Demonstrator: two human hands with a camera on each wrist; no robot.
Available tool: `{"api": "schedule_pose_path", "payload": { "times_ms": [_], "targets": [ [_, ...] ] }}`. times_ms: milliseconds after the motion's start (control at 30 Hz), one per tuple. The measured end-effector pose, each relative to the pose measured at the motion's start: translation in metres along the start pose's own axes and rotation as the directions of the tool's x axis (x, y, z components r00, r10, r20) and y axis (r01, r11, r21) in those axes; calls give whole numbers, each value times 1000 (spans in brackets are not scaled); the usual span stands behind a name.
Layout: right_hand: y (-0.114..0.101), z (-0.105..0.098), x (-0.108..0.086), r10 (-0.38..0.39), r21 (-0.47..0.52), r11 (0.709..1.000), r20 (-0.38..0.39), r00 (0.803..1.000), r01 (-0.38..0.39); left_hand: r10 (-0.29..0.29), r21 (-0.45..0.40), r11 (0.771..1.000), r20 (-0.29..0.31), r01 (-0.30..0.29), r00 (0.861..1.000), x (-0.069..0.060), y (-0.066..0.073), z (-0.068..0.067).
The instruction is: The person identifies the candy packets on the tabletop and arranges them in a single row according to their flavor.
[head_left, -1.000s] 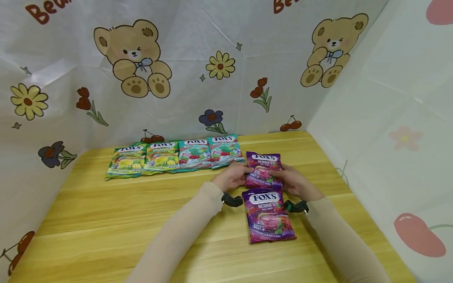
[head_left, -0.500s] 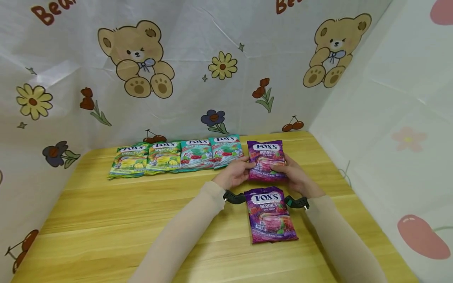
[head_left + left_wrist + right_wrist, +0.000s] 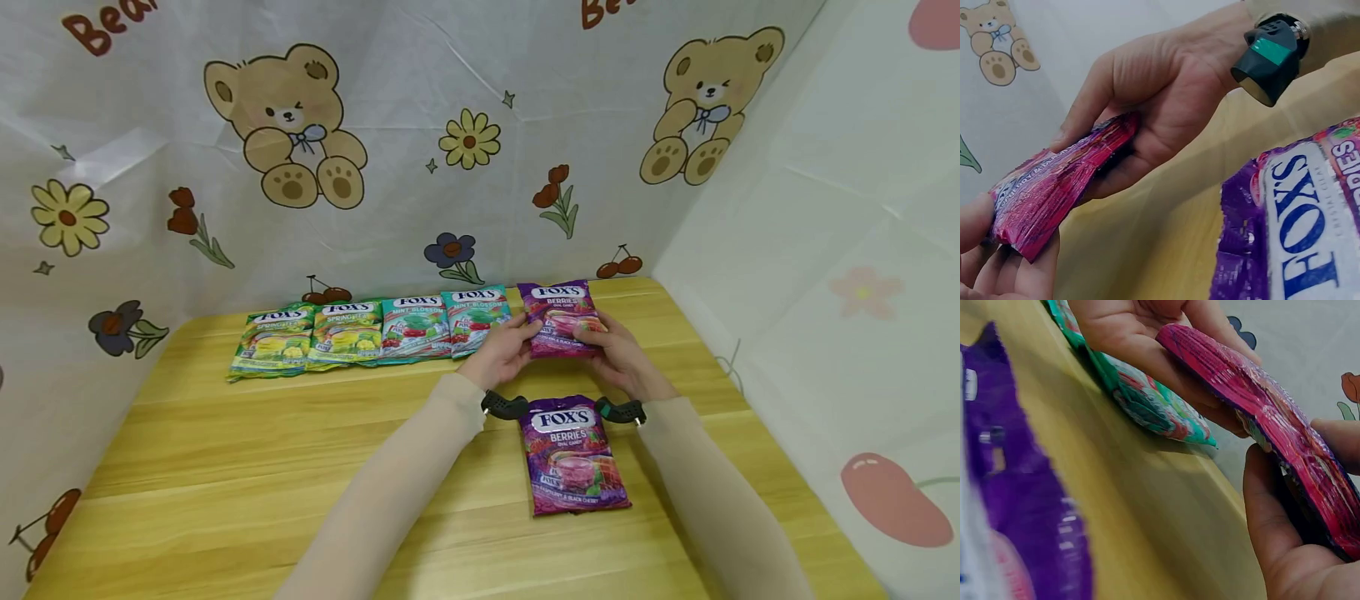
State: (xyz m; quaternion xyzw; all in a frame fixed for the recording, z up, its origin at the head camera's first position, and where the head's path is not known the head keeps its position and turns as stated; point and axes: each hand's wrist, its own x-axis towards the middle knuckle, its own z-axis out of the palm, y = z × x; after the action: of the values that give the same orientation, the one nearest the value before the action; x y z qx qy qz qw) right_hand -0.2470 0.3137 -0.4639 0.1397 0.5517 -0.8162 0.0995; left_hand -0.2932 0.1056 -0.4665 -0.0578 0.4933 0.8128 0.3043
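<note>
Between both hands is a purple bag of berry candy (image 3: 558, 312), its lower edge lifted off the table. The left hand (image 3: 506, 350) grips its left side with the thumb on the front. On the right side the right hand (image 3: 626, 358) pinches it, thumb in front and fingers behind. In the left wrist view the held bag (image 3: 1060, 181) shows its pink bottom edge, and in the right wrist view the same edge of the bag (image 3: 1272, 419) faces the camera. A second purple bag of berry candy (image 3: 573, 458) lies flat nearer the person, between the forearms.
Along the back of the wooden table (image 3: 300, 450) lie two green-yellow candy bags (image 3: 273, 342) and two teal mint candy bags (image 3: 415, 329), side by side. The rightmost teal bag (image 3: 478, 321) is close to the left hand. Printed cloth walls (image 3: 397, 208) stand behind and at the sides.
Both hands have carried the held berry candy bag away from the person toward the back wall, level with the row of bags. The second purple bag stays in place.
</note>
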Motion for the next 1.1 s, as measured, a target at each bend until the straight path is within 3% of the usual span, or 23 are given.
{"api": "schedule_pose_path", "payload": {
  "times_ms": [167,367,700,967,1100],
  "targets": [
    [-7,4,13,-31,2,1000,-7,999,31,13,28,1000,-31,-12,999,4,8,-2],
    [-13,8,28,-23,-21,1000,-23,999,22,-21,87,996,-20,22,1000,8,16,-4],
    [-5,11,48,-17,-66,998,-53,998,13,16,264,964,-196,37,980,13,19,-11],
    [-1,13,58,-1,-113,994,-90,996,-9,60,314,949,-228,15,972,14,20,-13],
    [1,12,61,-8,-169,986,-123,992,-13,89,295,955,-232,-17,969,12,19,-12]
  ]
}}
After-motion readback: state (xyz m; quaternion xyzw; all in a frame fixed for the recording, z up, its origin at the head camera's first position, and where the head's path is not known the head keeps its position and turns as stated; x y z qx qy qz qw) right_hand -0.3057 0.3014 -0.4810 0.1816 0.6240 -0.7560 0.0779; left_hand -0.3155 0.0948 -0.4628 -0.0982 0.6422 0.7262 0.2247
